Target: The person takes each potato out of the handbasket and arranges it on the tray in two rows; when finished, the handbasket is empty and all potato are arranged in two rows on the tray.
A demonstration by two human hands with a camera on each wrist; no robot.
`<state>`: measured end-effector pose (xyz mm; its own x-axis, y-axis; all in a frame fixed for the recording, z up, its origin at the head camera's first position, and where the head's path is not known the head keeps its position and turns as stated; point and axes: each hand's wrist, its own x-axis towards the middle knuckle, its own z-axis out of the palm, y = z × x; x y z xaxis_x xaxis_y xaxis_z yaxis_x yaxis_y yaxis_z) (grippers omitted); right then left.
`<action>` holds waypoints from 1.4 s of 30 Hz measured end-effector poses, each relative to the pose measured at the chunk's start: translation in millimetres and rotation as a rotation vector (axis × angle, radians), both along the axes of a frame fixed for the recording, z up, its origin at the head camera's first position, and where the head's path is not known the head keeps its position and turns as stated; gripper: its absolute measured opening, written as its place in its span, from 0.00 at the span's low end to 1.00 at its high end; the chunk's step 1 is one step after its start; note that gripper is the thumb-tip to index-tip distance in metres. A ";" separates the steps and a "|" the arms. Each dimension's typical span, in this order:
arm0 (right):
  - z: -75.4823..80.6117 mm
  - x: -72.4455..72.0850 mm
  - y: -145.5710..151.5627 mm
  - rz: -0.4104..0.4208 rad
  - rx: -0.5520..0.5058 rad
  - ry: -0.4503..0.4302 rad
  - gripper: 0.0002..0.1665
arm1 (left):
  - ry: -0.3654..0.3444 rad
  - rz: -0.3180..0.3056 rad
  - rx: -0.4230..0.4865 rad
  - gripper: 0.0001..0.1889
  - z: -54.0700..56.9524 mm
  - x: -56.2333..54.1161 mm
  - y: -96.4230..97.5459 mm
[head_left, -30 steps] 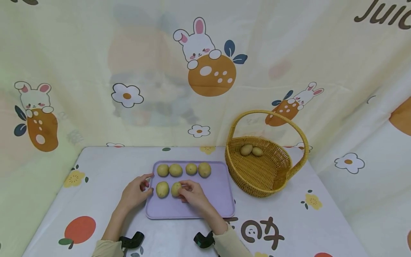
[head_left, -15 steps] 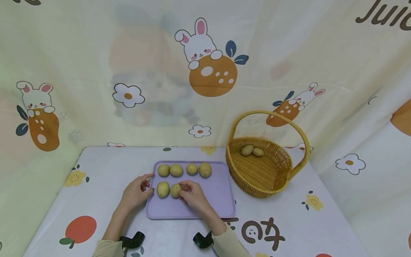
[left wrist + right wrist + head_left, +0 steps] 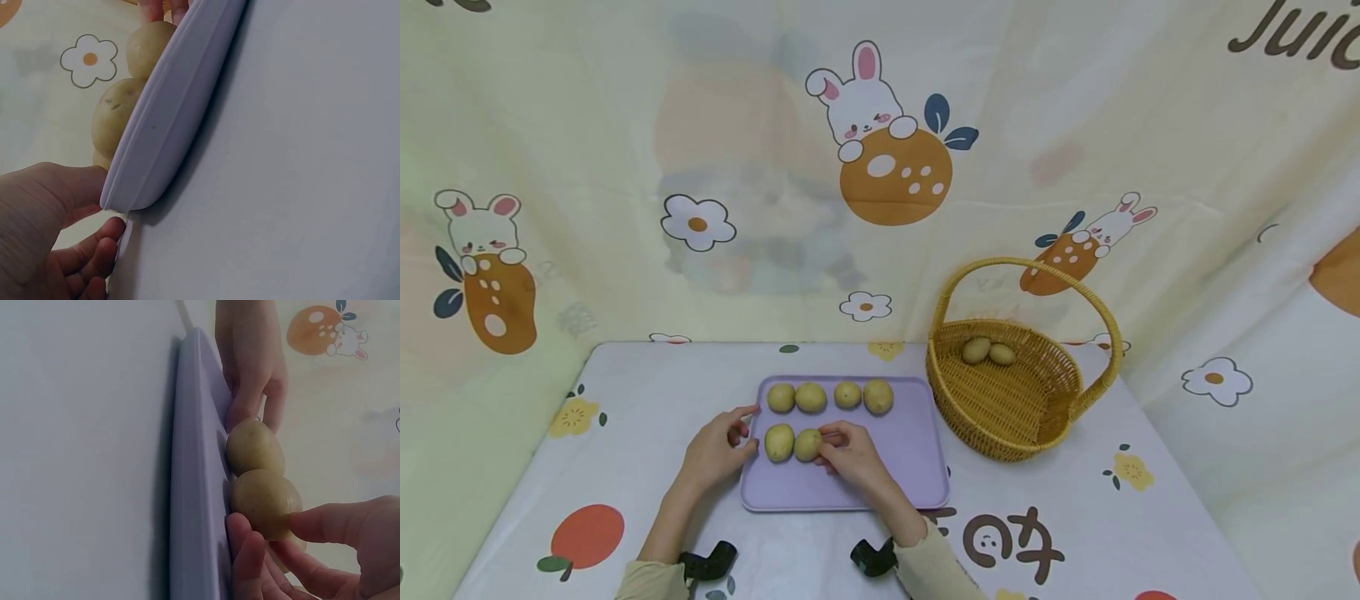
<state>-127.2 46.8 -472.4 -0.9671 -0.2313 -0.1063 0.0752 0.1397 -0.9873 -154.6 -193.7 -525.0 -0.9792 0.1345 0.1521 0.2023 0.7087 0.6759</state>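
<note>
A lilac tray [image 3: 895, 475] lies on the table, with several potatoes in its back row and two in front. My right hand [image 3: 852, 454] holds the right-hand front potato [image 3: 807, 445] between thumb and fingertips, gripping its right side. That potato sits against the left front potato [image 3: 779, 442]; in the right wrist view the held potato [image 3: 265, 501] also adjoins its neighbour [image 3: 253, 447]. My left hand [image 3: 717, 450] rests at the tray's left edge, thumb and forefinger spread along the rim. In the left wrist view, the thumb of the left hand [image 3: 37, 219] meets the tray's corner.
A wicker basket [image 3: 970, 433] with a tall handle stands right of the tray and holds two potatoes [image 3: 976, 350]. Behind the table hangs a printed cloth [image 3: 760, 275]. Black camera mounts [image 3: 709, 562] sit at both wrists.
The right front potato has shifted slightly left, up to its neighbour, with my right fingers now at its right side. The left hand, tray and basket stay put.
</note>
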 end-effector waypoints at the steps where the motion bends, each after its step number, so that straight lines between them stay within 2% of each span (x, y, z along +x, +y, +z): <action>1: 4.0 1.6 -0.3 0.001 0.005 0.004 0.17 | 0.001 0.000 -0.001 0.28 0.0 0.0 0.0; 4: 8.1 2.1 0.1 0.002 0.032 0.020 0.16 | 0.001 -0.002 0.002 0.28 -0.3 -0.2 0.4; 11: -21.7 -14.7 7.7 0.005 0.134 0.095 0.15 | -0.003 0.003 0.003 0.28 0.2 0.8 0.4; 17: -25.1 -19.2 12.0 0.002 0.184 0.111 0.13 | 0.016 0.001 0.005 0.28 -0.4 1.2 -0.5; 21: -24.4 -19.6 12.5 0.009 0.213 0.131 0.13 | 0.031 -0.004 -0.002 0.28 -2.4 0.7 -1.2; 28: -19.7 -21.8 17.9 0.004 0.269 0.136 0.14 | 0.016 -0.008 -0.003 0.28 -2.3 -0.5 -1.5; 35: -6.7 -31.3 33.1 -0.005 0.253 0.133 0.16 | 0.020 -0.010 0.003 0.28 -0.7 0.0 -1.4; 42: 8.4 -44.4 54.1 -0.047 0.230 0.120 0.17 | 0.006 -0.011 0.010 0.28 0.3 0.5 -0.4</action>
<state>-171.6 100.9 -464.0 -0.9850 -0.1690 -0.0349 -0.0290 0.3611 -0.9321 -154.1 -194.1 -524.6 -0.9767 0.1434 0.1596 0.2141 0.6996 0.6817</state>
